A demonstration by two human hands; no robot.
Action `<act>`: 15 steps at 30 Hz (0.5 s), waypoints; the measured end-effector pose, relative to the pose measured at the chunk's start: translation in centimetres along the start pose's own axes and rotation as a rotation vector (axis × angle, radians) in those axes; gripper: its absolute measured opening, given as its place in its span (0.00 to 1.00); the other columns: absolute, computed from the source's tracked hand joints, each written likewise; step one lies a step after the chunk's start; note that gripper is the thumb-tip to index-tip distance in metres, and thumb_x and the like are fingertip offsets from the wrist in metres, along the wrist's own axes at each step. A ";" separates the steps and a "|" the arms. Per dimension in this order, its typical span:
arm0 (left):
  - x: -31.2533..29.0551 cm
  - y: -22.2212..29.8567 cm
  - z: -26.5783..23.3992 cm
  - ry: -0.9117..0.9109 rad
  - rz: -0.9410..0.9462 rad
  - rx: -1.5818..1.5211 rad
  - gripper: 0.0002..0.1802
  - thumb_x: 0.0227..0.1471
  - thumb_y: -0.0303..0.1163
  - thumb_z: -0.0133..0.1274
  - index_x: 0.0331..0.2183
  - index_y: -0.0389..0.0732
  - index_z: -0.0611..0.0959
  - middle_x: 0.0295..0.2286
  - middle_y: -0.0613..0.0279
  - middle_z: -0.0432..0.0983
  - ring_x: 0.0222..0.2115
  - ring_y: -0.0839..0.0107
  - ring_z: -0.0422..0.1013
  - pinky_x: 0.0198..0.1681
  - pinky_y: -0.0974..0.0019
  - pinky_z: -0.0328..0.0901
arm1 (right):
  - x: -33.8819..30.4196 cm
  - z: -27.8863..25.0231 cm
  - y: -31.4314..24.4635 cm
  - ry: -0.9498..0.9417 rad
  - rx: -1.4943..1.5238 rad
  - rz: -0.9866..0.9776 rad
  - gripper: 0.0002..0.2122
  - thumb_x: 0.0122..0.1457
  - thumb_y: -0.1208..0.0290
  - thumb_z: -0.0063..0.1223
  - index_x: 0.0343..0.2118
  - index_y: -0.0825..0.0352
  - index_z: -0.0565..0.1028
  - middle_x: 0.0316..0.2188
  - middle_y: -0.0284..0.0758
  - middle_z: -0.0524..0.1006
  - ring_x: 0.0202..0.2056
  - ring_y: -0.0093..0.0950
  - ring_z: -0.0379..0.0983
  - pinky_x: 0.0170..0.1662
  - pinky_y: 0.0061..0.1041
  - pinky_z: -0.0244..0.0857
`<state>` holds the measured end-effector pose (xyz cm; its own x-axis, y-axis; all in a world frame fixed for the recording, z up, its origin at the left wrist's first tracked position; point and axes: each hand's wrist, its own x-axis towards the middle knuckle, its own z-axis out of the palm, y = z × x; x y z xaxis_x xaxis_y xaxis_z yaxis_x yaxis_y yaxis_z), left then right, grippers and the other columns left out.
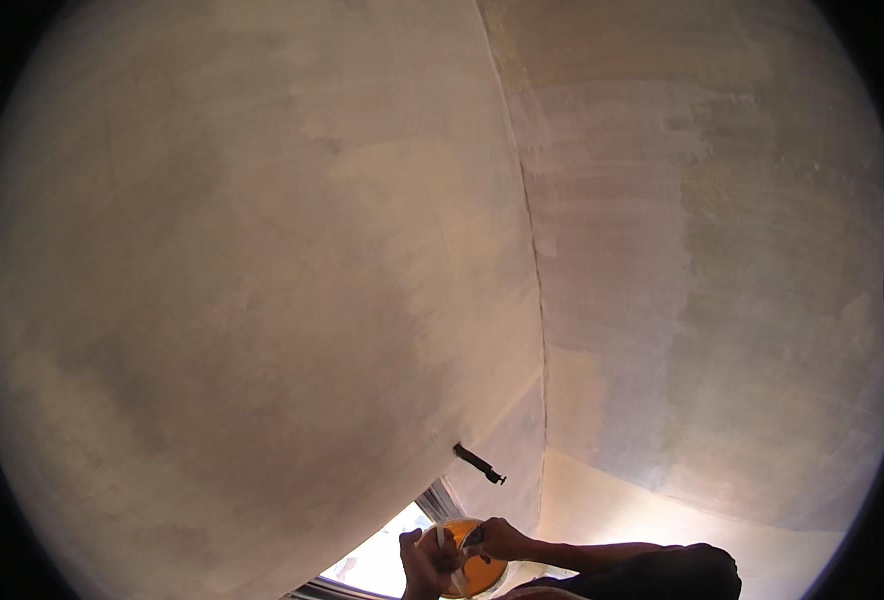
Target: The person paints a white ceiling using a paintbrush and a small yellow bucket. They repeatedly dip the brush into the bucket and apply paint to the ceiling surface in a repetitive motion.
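Observation:
Both hands are small and dim at the bottom of the head view, beside a round orange container (484,572) with a pale rim, perhaps a bucket. My left hand (426,564) is at the container's left side, its fingers curled in front of the orange surface. A pale strip shows by those fingers; what they grip cannot be made out. From the right, my right hand (503,540) reaches to the container's upper edge with fingers closed. A small dark, flat piece, perhaps a tool's blade, shows at its fingertips.
Large plastered surfaces (262,250) with uneven pale patches fill the view, meeting along a dark corner line (534,250). A dark bracket-like fitting (478,462) sticks out above my hands. Behind my left hand is a bright window (387,550) with a dark frame.

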<state>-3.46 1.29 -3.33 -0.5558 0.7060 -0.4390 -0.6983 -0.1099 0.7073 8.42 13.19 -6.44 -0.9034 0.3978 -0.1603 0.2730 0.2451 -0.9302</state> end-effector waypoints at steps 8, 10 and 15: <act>-3.3 1.2 0.4 -0.215 -0.131 -0.023 0.28 0.48 0.57 0.37 0.33 0.40 0.72 0.15 0.72 0.57 0.12 0.79 0.49 0.15 0.74 0.46 | -1.3 -0.4 1.4 0.312 -0.394 -0.393 0.15 0.49 0.64 0.64 0.41 0.58 0.80 0.21 0.39 0.78 0.20 0.34 0.75 0.25 0.30 0.69; -3.6 2.1 1.3 -0.195 -0.119 -0.036 0.28 0.48 0.57 0.37 0.33 0.40 0.72 0.15 0.73 0.56 0.12 0.80 0.49 0.15 0.75 0.46 | -0.6 -0.9 2.6 0.354 -0.454 -0.513 0.14 0.49 0.65 0.63 0.40 0.59 0.80 0.22 0.37 0.78 0.21 0.32 0.75 0.25 0.30 0.69; -5.8 2.8 2.2 -0.189 -0.055 -0.031 0.27 0.51 0.57 0.36 0.33 0.41 0.72 0.16 0.75 0.54 0.12 0.83 0.47 0.15 0.77 0.44 | -1.8 -0.2 1.2 0.395 -0.398 -0.512 0.10 0.49 0.72 0.63 0.36 0.67 0.80 0.27 0.36 0.80 0.27 0.25 0.78 0.29 0.25 0.73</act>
<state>-1.21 -1.58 2.40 -0.4244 0.8297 -0.3626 -0.7401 -0.0871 0.6668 10.47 12.93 -7.18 -0.7843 0.4174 0.4590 0.0185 0.7552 -0.6552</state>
